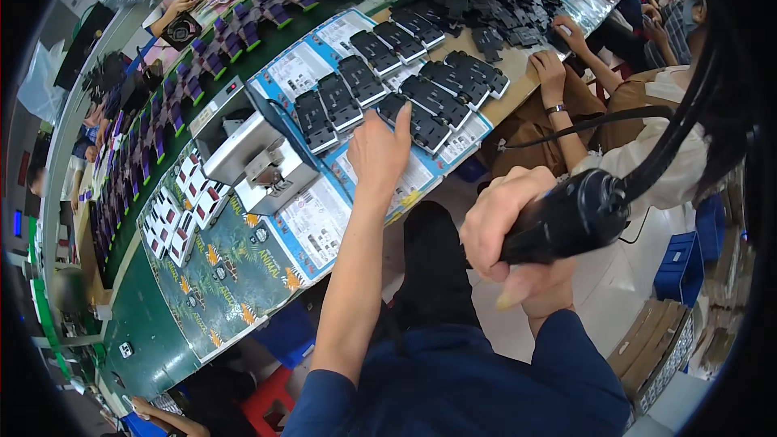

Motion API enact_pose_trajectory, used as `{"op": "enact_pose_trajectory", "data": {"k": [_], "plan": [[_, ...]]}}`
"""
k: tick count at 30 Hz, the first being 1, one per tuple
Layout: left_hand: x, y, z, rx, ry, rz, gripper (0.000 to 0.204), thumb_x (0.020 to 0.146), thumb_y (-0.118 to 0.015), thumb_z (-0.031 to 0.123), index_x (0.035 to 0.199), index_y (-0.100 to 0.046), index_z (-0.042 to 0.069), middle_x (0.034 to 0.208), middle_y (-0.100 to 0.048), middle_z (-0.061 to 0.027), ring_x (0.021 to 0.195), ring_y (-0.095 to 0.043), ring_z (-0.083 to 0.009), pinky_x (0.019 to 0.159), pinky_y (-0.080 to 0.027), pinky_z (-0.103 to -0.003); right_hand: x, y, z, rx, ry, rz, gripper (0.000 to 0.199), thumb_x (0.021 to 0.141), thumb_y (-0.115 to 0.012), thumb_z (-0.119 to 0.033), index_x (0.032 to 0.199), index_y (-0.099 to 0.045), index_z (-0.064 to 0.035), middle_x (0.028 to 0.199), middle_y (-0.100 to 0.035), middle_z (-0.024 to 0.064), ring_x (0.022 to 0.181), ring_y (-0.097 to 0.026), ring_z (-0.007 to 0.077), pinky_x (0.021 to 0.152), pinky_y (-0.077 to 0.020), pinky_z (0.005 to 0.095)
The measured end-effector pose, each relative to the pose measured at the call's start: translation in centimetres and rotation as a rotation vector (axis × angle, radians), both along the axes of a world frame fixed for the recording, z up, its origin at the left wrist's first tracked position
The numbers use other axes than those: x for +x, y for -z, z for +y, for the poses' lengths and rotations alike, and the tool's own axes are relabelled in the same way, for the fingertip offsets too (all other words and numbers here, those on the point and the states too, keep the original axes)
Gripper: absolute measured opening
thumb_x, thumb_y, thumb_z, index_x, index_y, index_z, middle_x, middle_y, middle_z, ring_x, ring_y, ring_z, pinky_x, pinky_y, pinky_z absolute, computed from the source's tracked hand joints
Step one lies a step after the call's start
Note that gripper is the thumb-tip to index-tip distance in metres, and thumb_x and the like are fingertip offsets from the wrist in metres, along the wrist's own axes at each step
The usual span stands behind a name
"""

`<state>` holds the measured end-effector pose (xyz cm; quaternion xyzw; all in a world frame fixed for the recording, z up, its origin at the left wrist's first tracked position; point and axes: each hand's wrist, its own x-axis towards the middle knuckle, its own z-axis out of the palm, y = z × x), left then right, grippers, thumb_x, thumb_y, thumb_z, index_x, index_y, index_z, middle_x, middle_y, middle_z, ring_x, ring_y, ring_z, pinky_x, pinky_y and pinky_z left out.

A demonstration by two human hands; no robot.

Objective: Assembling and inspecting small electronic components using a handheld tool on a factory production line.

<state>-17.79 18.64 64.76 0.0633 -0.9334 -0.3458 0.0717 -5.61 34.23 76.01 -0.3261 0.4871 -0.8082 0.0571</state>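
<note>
My left hand (380, 150) reaches over the workbench, its thumb and fingers closed around the near end of a black plastic housing (392, 103). Several more black housings with white undersides (328, 109) lie in rows around it. Held up at the right, in front of my body, my right hand (495, 222) grips a black power screwdriver (571, 218) with a cable at its end. The screwdriver's tip is hidden. Just left of my left forearm stands a silver metal device (271, 163) that looks like a screw feeder.
White parts (182, 210) are grouped left of the feeder on a printed mat (243, 263). Loose black pieces (502, 8) are heaped at the far end. A green conveyor (154, 348) carries purple parts (174, 105). A co-worker's hand (549, 77) rests nearby at right; the screwdriver cable (680, 125) hangs there.
</note>
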Motion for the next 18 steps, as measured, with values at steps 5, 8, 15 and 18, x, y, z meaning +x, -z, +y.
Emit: {"op": "enact_pose_trajectory", "data": {"k": [5, 8, 15, 18], "plan": [[-0.5, 0.4, 1.4, -0.026, -0.014, -0.001, 0.075, 0.076, -0.074, 0.058, 0.113, -0.064, -0.007, 0.096, -0.07, -0.0264, 0.095, -0.068, -0.0419, 0.083, -0.052, -0.047, -0.5, -0.1, 1.1, -0.113, 0.038, -0.054, 0.04, 0.063, -0.094, -0.019, 0.076, -0.063, 0.0034, 0.054, -0.056, 0.0056, 0.042, -0.052, 0.0142, 0.04, -0.0415, 0.0231], [-0.6, 0.6, 1.4, 0.042, -0.002, -0.061, 0.075, 0.073, -0.079, 0.055, 0.112, -0.061, -0.006, 0.09, -0.071, -0.0202, 0.089, -0.069, -0.0373, 0.08, -0.052, -0.044, -0.5, 0.0, 1.5, -0.138, 0.071, -0.093, 0.041, 0.063, -0.094, -0.018, 0.077, -0.063, 0.0043, 0.055, -0.056, 0.0058, 0.043, -0.053, 0.0136, 0.04, -0.0429, 0.0236], [2.9, 2.0, 1.3, 1.131, 0.085, 0.142, 0.04, 0.078, -0.08, 0.003, 0.108, -0.052, -0.001, 0.097, -0.068, -0.0107, 0.087, -0.066, -0.0139, 0.074, -0.055, -0.027, -1.7, 0.6, 0.5, -0.059, -0.001, -0.068, 0.034, 0.07, -0.087, -0.009, 0.083, -0.059, 0.0056, 0.06, -0.056, 0.0082, 0.047, -0.054, 0.0154, 0.043, -0.047, 0.0264], [7.9, 0.8, -2.8, 1.242, 0.122, 0.149, 0.035, 0.084, -0.075, 0.004, 0.112, -0.056, -0.001, 0.103, -0.067, -0.009, 0.09, -0.066, -0.015, 0.083, -0.055, -0.029, -2.6, 0.7, -1.6, -0.064, 0.051, -0.05, 0.027, 0.079, -0.075, -0.01, 0.09, -0.055, 0.0028, 0.062, -0.053, 0.008, 0.046, -0.053, 0.0163, 0.043, -0.0481, 0.0281]]}}
